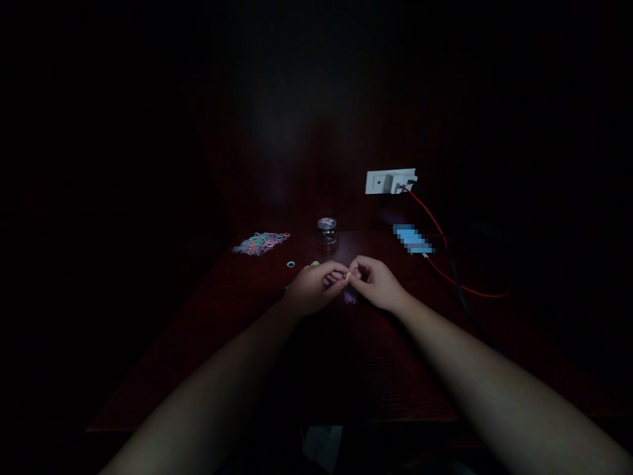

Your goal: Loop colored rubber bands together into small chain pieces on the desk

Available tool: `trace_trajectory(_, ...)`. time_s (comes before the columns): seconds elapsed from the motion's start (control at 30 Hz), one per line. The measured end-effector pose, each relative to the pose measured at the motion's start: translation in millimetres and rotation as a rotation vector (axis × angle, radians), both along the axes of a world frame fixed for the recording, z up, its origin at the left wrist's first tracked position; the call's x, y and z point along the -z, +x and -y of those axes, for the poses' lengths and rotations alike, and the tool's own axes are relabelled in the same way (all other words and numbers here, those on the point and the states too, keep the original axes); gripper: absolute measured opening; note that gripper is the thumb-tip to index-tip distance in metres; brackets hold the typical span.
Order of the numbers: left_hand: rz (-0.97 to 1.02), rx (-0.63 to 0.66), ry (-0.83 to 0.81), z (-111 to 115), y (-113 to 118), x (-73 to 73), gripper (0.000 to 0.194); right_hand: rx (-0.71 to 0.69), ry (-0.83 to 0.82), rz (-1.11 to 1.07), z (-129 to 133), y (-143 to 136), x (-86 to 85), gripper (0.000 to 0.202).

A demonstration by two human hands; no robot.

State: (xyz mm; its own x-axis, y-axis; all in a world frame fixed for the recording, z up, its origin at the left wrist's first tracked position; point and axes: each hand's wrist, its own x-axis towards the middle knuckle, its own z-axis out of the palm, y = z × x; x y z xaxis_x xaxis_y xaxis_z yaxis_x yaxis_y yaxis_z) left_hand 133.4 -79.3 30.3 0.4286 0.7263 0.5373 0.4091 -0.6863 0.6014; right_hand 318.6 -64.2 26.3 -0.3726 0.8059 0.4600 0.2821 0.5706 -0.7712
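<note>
Over the dark red table [390,389], my left hand [315,287] and my right hand [374,282] meet at the fingertips. Both pinch a small yellow band [348,276] between them. Just below it lies a purple bundle of thin bands [351,297], partly hidden by my hands. Another yellow item [315,263] shows behind my left hand, mostly covered. A single light blue ring [291,264] rests on the table to the left, and a loose pile of colourful bands [261,243] lies farther left.
A round clear jar with a lid [327,231] stands behind my hands. At the back right are a blurred blue device [413,239] and a wall socket [378,182] with a plugged-in charger. Red cable [482,293] and black cable [457,280] run down the right side.
</note>
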Motion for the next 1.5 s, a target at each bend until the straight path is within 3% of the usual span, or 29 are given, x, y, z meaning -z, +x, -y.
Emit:
trace_trajectory(0.33, -0.012, -0.005, -0.01, 0.5, -0.6, -1.5, 0.019, -0.03, -0.007, 0.003, 1.6, -0.4, -1.1, 0.022)
trace_trajectory(0.5, 0.038, -0.076, -0.005, -2.1, -1.4, 1.3, 0.014, -0.05, 0.004, -0.008, 3.3, -1.5, -2.6, 0.024)
trace_trajectory(0.83, 0.074, -0.152, -0.012, -3.7, -1.4, 2.9, 0.01, -0.001, 0.048, 0.008, 4.3, -1.4, -5.0, 0.013)
trace_trajectory(1.33, 0.053, -0.102, -0.033, -2.3, -2.4, 1.7, 0.01, 0.013, 0.158, 0.01, 1.8, 1.2, -5.4, 0.013)
trace_trajectory(1.5, 0.051, -0.143, -0.017, -2.8, -2.4, 1.2, 0.012, 0.011, 0.159, 0.014, 1.5, 1.5, -5.3, 0.013)
